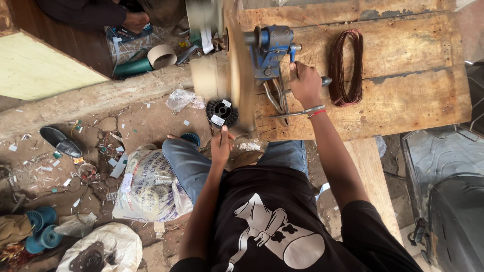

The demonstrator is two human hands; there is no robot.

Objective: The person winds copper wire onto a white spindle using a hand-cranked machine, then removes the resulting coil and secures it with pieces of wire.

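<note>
right hand [305,83] gripping winder crank handle [322,80]

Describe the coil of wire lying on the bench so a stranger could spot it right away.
Find the rough wooden bench with the blue hand-cranked winder. Just beyond the right hand on the crank lies a coil of wire. It is the only reddish-brown elongated loop, resting flat on the planks.

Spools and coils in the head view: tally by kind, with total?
Blue spools, on the ground: 2
Black spool, by the left hand: 1
Copper wire coil, on the wooden bench: 1
Total: 4
</note>
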